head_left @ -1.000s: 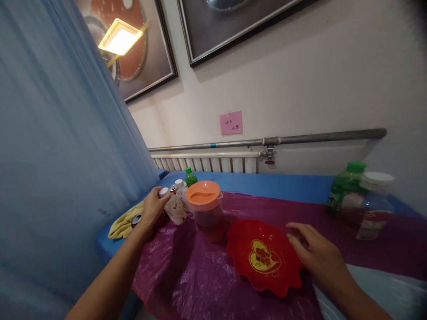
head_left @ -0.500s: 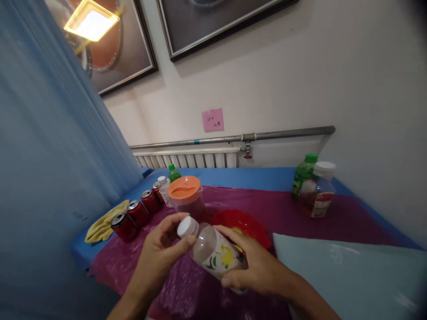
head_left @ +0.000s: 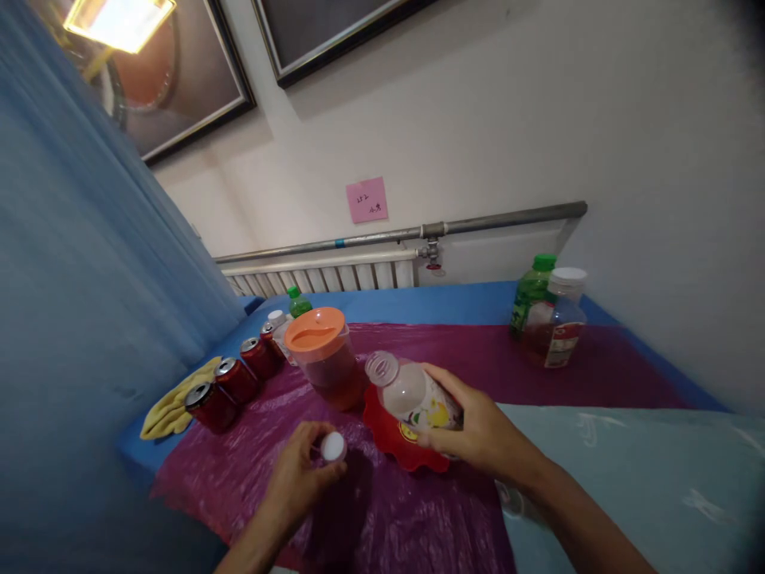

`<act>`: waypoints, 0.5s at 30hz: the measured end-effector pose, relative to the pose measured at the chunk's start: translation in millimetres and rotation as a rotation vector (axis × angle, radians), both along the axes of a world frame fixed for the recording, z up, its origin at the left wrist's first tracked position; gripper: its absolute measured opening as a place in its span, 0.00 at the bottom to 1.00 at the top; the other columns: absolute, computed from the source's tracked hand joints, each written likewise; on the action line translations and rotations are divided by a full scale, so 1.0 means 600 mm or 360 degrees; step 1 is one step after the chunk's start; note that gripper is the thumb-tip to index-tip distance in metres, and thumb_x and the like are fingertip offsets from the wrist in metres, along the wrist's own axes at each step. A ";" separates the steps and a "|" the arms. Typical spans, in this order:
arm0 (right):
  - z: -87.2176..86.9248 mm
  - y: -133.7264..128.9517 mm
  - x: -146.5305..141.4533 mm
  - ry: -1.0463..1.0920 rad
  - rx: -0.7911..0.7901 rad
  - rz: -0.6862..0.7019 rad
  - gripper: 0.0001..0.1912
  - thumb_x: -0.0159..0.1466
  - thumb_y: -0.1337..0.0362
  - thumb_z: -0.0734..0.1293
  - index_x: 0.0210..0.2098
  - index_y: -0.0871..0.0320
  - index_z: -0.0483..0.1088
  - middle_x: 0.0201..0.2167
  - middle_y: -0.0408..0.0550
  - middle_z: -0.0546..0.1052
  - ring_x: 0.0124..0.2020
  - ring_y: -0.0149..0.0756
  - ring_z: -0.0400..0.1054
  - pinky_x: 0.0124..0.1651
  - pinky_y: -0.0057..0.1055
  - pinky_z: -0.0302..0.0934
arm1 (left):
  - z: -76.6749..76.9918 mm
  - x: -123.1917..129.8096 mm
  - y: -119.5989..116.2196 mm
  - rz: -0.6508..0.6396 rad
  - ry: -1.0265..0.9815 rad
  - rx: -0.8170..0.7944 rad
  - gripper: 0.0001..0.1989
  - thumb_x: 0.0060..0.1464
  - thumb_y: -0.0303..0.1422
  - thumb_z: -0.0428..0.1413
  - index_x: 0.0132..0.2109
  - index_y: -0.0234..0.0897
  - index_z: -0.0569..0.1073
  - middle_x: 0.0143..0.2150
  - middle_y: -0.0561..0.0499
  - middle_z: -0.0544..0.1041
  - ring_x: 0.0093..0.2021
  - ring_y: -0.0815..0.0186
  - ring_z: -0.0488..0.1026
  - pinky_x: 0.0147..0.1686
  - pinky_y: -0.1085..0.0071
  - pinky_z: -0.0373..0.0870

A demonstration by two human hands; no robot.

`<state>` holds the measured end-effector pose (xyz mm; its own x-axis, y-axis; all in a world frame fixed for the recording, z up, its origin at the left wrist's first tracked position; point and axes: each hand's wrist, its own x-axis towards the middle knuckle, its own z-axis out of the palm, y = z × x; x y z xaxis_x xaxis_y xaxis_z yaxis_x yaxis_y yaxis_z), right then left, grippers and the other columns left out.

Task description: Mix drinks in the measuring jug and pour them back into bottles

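In my left hand (head_left: 296, 470) a white bottle cap (head_left: 333, 447) is pinched between thumb and fingers, low over the purple plastic sheet (head_left: 400, 518). My right hand (head_left: 469, 418) wraps round a clear plastic bottle (head_left: 406, 387) with a lemon-print label. The bottle is uncapped and tilted, its mouth pointing up and left. Beneath it lies a red scalloped dish (head_left: 388, 434), partly hidden by bottle and hand. Just left of the bottle's mouth stands a clear pitcher (head_left: 331, 371) with an orange lid (head_left: 316, 332) and reddish-brown liquid inside.
Several red cans (head_left: 239, 380) line the left side beside a yellow cloth (head_left: 176, 402). Behind them stand a white-capped bottle (head_left: 280, 331) and a small green bottle (head_left: 298, 303). At right are a green bottle (head_left: 529, 291) and a white-capped bottle (head_left: 562, 327), near a pale blue mat (head_left: 610, 470).
The cap has come off the bottle and is now in my left hand, which has moved down. My right hand has shifted the bottle up and right. The view has shifted slightly.
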<state>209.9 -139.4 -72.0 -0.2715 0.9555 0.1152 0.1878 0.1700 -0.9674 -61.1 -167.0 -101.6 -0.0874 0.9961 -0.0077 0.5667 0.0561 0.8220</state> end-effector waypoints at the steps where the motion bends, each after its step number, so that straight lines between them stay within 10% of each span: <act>1: -0.002 0.003 0.002 0.0038 -0.0011 -0.0025 0.41 0.47 0.63 0.73 0.61 0.55 0.63 0.52 0.50 0.76 0.49 0.47 0.72 0.49 0.39 0.69 | -0.020 -0.002 0.001 -0.0039 0.0184 -0.0044 0.14 0.37 0.30 0.61 0.37 0.35 0.75 0.36 0.47 0.76 0.38 0.59 0.71 0.41 0.63 0.66; 8: -0.012 0.010 -0.002 0.0102 -0.0115 -0.0087 0.44 0.47 0.60 0.73 0.62 0.57 0.61 0.53 0.53 0.76 0.49 0.49 0.74 0.50 0.40 0.70 | -0.089 -0.009 0.000 -0.0178 0.0348 -0.0161 0.29 0.36 0.26 0.60 0.51 0.35 0.76 0.51 0.42 0.78 0.53 0.53 0.71 0.55 0.58 0.62; 15: -0.030 0.021 0.007 0.0182 -0.0086 -0.0213 0.46 0.45 0.58 0.75 0.63 0.56 0.61 0.55 0.54 0.75 0.52 0.51 0.72 0.52 0.42 0.69 | -0.034 -0.066 0.080 0.0424 -0.0834 -0.0040 0.19 0.40 0.41 0.65 0.39 0.34 0.77 0.41 0.44 0.80 0.44 0.56 0.75 0.47 0.62 0.69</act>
<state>214.0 -126.9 -90.0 -0.1295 0.9879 0.0859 0.0933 0.0983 -0.9908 -100.6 -119.3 -122.3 -0.3131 0.9392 -0.1407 0.0487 0.1638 0.9853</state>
